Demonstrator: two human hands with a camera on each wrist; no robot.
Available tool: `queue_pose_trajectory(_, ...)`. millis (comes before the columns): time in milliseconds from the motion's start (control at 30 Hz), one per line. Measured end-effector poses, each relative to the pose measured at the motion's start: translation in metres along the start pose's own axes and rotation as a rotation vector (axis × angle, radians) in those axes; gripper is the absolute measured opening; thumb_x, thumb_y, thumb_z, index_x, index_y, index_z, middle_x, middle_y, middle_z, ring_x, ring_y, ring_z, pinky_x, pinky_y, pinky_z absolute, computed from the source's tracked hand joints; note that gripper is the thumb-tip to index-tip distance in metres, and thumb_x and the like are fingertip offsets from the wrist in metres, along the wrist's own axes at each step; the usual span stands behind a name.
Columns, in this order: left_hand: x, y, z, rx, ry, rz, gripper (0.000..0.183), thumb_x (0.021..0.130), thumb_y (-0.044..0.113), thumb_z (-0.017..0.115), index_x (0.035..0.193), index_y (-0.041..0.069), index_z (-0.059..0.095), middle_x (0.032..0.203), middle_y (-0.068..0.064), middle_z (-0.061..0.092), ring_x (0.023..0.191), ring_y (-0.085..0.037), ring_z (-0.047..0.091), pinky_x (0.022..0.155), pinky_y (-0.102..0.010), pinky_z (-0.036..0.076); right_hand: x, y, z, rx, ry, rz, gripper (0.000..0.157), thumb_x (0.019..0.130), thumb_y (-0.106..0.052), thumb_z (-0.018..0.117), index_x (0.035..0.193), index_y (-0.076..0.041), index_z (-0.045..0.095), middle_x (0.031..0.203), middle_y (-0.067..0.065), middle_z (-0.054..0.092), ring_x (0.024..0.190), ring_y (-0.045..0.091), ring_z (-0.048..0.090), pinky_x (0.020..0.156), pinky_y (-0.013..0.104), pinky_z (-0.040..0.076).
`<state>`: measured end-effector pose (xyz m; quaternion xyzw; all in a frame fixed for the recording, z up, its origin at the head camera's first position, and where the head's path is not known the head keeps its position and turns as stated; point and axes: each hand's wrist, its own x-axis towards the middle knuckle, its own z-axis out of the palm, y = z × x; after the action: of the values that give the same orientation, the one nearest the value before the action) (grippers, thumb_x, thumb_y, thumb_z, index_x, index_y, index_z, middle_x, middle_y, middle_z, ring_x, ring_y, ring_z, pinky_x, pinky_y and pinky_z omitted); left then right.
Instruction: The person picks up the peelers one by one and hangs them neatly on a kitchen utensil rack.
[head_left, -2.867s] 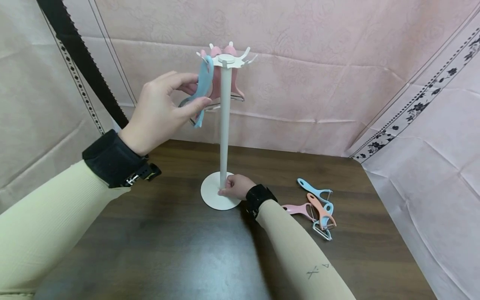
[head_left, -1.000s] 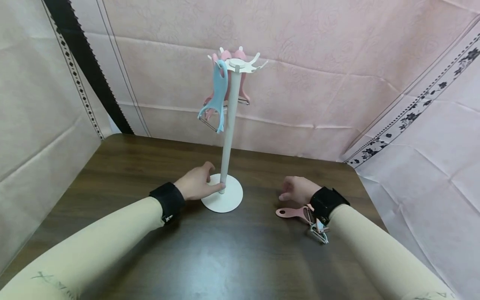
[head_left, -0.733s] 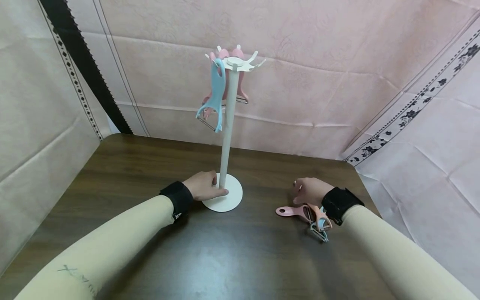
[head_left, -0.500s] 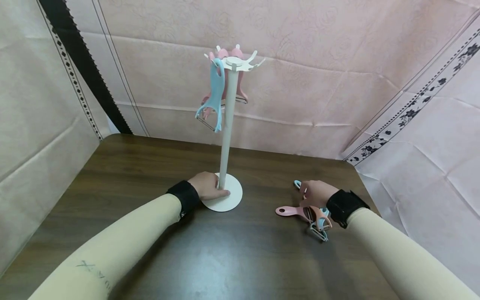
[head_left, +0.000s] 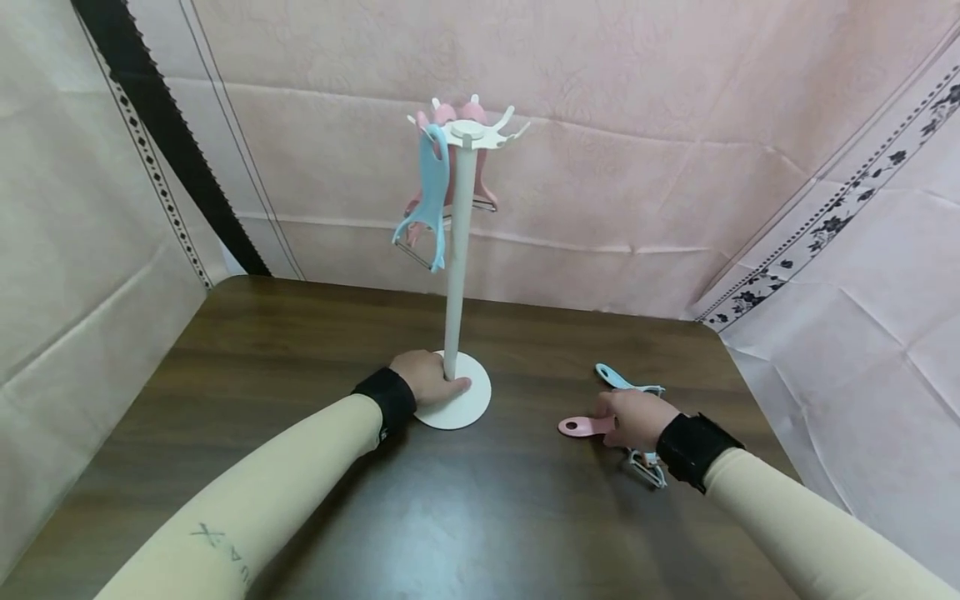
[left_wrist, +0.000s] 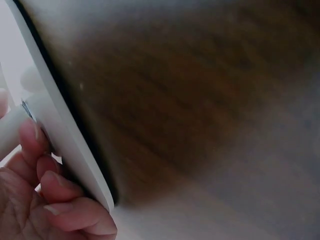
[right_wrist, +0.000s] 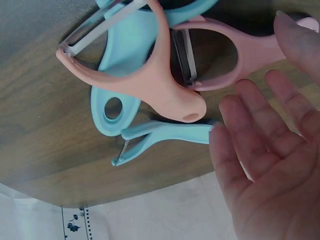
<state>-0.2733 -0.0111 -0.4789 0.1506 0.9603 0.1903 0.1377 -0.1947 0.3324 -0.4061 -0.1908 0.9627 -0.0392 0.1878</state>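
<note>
A white stand [head_left: 458,250] with a round base [head_left: 472,408] stands upright on the table. My left hand [head_left: 426,379] grips the foot of its pole, fingers curled in and thumb over the base. From the stand's arms hang a light blue peeler [head_left: 433,183] and several pink peelers [head_left: 483,179]. My right hand [head_left: 637,419] is over the loose peelers. In the right wrist view, its thumb and relaxed fingers lie either side of a pink peeler's handle [right_wrist: 250,50]. An orange peeler [right_wrist: 155,85] and light blue peelers [right_wrist: 175,132] lie beside it; the hand hides the orange one from the head view.
The dark wooden table [head_left: 337,517] backs onto a pink patterned cloth [head_left: 585,167]. White cloth [head_left: 885,333] with a floral border hangs at the right. Bare stand arms [head_left: 510,121] point to the right.
My left hand has left the hanging blue peeler and come down to the pole's foot. My right hand has let go of the stand and moved right, then nearer over the loose peelers.
</note>
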Motion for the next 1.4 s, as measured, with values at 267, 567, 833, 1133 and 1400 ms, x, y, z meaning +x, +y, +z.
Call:
queue_pose_trajectory(267,0.004,-0.002,0.007,-0.003,0.06,-0.004,0.057,0.086,0.062,0.057,0.106,0.01,0.07,0.088,0.0,0.07,0.084,-0.02,0.062,0.077,-0.039,0.047,-0.001,0.001,0.004,-0.105,0.081,-0.048,0.029,0.071,-0.007,0.083,0.092,-0.012,0.063,0.079,-0.002,0.061,0.067,0.012,0.051,0.064,0.038,0.045)
queue_pose_trajectory(567,-0.001,0.001,0.008,-0.018,0.068,0.036,0.043,0.09,0.054,0.057,0.089,0.015,0.075,0.072,0.007,0.065,0.078,-0.017,0.059,0.074,-0.036,0.045,0.007,0.005,0.014,-0.101,0.069,-0.051,0.027,0.072,-0.004,0.081,0.085,-0.016,0.062,0.077,-0.006,0.058,0.068,0.012,0.052,0.065,0.037,0.045)
queue_pose_trajectory(833,-0.007,0.004,0.005,-0.062,0.074,0.026,0.036,0.091,0.045,0.059,0.077,0.014,0.072,0.062,0.006,0.059,0.071,-0.017,0.056,0.071,-0.036,0.043,0.011,0.001,0.015,-0.11,0.089,-0.092,0.021,0.074,-0.008,0.081,0.087,-0.014,0.064,0.079,-0.005,0.061,0.069,0.012,0.055,0.066,0.037,0.047)
queue_pose_trajectory(1133,-0.001,-0.002,0.014,-0.032,0.103,0.033,0.038,0.09,0.047,0.056,0.075,0.014,0.07,0.059,0.006,0.058,0.067,-0.017,0.055,0.065,-0.034,0.043,0.014,-0.005,0.011,-0.087,0.07,-0.059,0.02,0.077,-0.012,0.081,0.09,-0.013,0.066,0.083,-0.003,0.064,0.071,0.013,0.058,0.069,0.039,0.049)
queue_pose_trajectory(1400,0.001,-0.001,0.014,0.023,0.088,0.038,0.039,0.091,0.046,0.055,0.082,0.012,0.072,0.063,0.005,0.058,0.065,-0.017,0.055,0.065,-0.036,0.044,0.016,-0.005,0.01,-0.061,0.08,-0.044,0.02,0.077,-0.011,0.081,0.09,-0.014,0.066,0.081,-0.003,0.063,0.069,0.014,0.056,0.068,0.039,0.048)
